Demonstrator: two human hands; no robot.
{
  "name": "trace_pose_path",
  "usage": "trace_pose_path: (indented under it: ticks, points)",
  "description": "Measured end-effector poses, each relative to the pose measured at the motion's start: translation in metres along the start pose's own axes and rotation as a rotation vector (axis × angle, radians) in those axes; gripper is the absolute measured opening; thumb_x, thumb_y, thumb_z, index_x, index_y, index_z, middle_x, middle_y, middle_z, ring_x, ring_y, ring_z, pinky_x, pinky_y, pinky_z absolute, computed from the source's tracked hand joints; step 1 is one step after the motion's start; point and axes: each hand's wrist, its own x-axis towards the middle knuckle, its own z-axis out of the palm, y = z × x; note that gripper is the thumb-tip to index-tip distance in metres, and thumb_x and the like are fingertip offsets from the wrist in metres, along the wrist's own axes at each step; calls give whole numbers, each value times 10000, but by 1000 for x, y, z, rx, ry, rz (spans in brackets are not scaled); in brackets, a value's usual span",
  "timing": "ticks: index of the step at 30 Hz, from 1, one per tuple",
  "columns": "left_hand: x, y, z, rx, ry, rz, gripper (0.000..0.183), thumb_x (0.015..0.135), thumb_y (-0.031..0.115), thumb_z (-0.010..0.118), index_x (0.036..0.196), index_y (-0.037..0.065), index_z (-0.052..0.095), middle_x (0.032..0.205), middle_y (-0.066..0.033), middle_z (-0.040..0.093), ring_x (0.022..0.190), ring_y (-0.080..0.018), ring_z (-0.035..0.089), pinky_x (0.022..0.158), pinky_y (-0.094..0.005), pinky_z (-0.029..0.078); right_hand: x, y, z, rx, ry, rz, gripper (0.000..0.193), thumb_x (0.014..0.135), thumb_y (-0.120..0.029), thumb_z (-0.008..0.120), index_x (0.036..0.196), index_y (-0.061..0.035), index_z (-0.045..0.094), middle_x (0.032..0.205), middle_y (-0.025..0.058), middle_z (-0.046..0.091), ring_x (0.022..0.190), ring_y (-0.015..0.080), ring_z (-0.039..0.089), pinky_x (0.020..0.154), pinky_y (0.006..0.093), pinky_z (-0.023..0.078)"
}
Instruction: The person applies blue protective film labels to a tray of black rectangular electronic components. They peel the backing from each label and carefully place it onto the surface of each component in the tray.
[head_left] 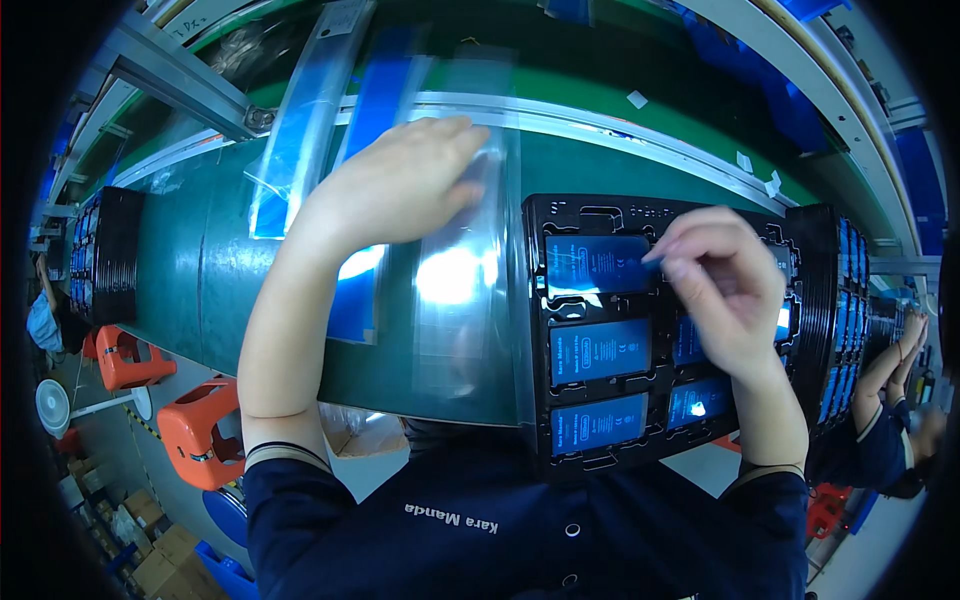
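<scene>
My left hand (415, 180) reaches over a clear plastic strip (462, 280) on the green bench, fingers stretched out and thumb apart. Whether it touches the strip I cannot tell. My right hand (735, 295) is closed in a pinch above a black plastic tray (536, 330). Its fingertips are at the right end of a flat blue battery (590, 265) in the tray's far left pocket. Anything between those fingertips is too small to make out. Several more batteries lie in the tray's pockets, and my right hand partly covers some of them.
Blue strips in clear plastic (385, 80) lie left of my left hand. More black trays (815, 290) of batteries are stacked to the right, and another stack (115, 255) stands far left. Orange stools (200, 430) stand below the bench. At the right edge another person's arm (885, 370) shows.
</scene>
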Motion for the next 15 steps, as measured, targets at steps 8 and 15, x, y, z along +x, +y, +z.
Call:
trace_pose_path:
  ticks: [8, 15]
  points:
    - [25, 26, 27, -581, 124, -282, 600, 913, 351, 630, 1345, -26, 452, 830, -169, 702, 741, -186, 690, 715, -319, 521, 7, 10, -21, 258, 314, 120, 131, 930, -23, 600, 1058, -1, 586, 1020, 84, 624, 856, 81, 591, 681, 203, 500]
    - [32, 27, 35, -659, 236, -352, 642, 884, 339, 672, 1351, -34, 438, 661, -112, 668, 583, -141, 659, 564, -265, 507, 3, 11, -14, 237, 236, 136, 139, 920, -32, 620, 1055, -1, 600, 1021, 79, 643, 847, 78, 610, 703, 206, 498]
